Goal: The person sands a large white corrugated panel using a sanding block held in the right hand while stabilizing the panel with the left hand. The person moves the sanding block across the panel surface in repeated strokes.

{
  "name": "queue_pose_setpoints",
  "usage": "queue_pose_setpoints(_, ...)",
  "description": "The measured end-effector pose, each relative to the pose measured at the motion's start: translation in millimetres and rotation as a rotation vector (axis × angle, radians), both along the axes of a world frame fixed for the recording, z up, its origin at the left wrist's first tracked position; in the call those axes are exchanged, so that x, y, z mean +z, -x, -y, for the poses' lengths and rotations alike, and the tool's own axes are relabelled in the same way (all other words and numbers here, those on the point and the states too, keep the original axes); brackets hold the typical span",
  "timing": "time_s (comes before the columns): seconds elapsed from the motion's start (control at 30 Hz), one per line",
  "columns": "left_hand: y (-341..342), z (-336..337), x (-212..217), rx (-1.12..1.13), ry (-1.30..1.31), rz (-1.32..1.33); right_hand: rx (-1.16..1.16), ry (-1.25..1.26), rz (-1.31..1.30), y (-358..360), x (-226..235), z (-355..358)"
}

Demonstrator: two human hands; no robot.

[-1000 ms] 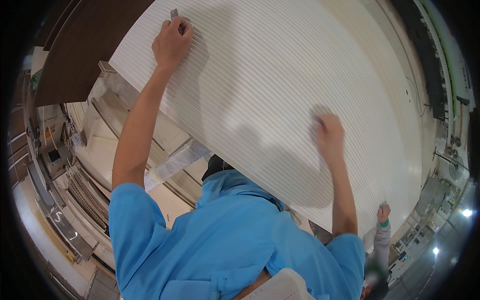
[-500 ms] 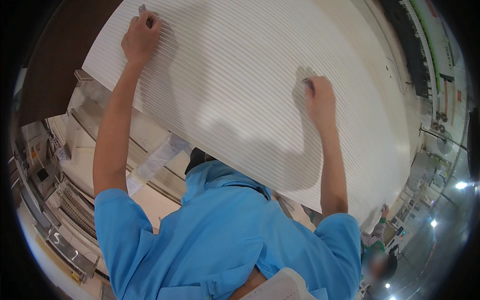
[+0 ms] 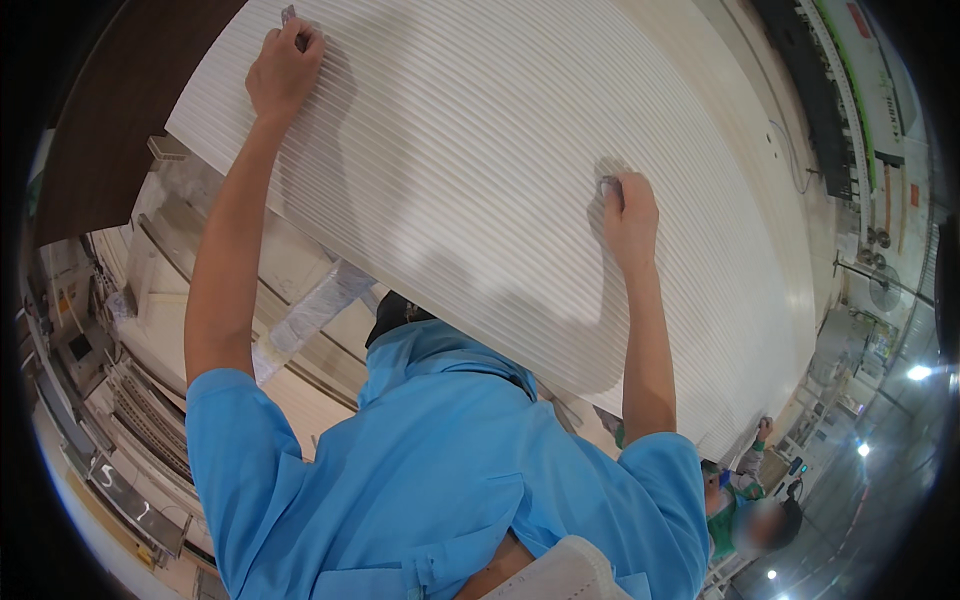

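Observation:
A large white panel (image 3: 480, 120) with fine parallel ridges lies across the view beneath both my hands. Near its far left edge, my left hand (image 3: 283, 78) is closed round a small flat grey piece (image 3: 289, 14) whose tip sticks out past the fingers; its exact kind is unclear. My right hand (image 3: 631, 222), over the panel's middle right, pinches a small greyish piece (image 3: 607, 184) at the ridges. That piece is mostly covered by the fingers, and I cannot make out its kind. Shadows of my arms fall on the panel.
A dark brown board (image 3: 120, 110) stands at the far left. Plastic-wrapped material (image 3: 320, 315) lies below the panel's near edge. A co-worker (image 3: 740, 510) at the lower right has a hand (image 3: 764, 428) at the panel's right end. A fan (image 3: 884, 287) stands farther right.
My right hand has moved slightly nearer and a little left along the panel, still pinching its piece. My left hand is nearly unmoved. The co-worker has shifted slightly.

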State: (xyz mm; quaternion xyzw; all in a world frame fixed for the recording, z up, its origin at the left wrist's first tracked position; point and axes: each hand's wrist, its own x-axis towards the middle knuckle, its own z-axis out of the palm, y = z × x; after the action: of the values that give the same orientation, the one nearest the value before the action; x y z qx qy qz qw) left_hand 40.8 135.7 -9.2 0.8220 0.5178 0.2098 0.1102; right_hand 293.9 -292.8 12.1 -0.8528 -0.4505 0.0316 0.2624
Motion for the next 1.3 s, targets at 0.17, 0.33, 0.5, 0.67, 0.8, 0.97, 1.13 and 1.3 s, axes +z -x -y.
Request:
queue_pose_setpoints(0.17, 1, 2, -3, -0.037, -0.038, 0.055, 0.044, -0.007, 0.169, 7, -8, -1)
queue_pose_setpoints(0.33, -2, 7, -1, -0.016, -0.076, 0.065, 0.161, -0.056, 0.309, 25, -21, -92)
queue_pose_setpoints(0.5, -1, 5, 1, -0.003, -0.021, 0.015, 0.229, -0.121, 0.282, 67, -24, -260)
queue_pose_setpoints(0.67, 2, 2, -3, -0.013, -0.088, 0.008, 0.348, -0.165, 0.227, 64, -33, -276)
queue_pose_setpoints(0.8, 6, 3, 1, -0.007, -0.071, -0.02, 0.261, -0.16, 0.357, 24, -42, -110)
queue_pose_setpoints(0.97, 4, 4, 7, -0.001, -0.033, -0.025, 0.004, 0.158, 0.427, -19, -7, 127)
queue_pose_setpoints(1.13, 1, 4, 9, 0.008, -0.032, -0.05, -0.075, 0.12, 0.461, -12, -18, 97)
queue_pose_setpoints(1.3, 1, 7, 16, -0.017, -0.055, -0.056, 0.162, -0.172, 0.301, 34, -26, -115)
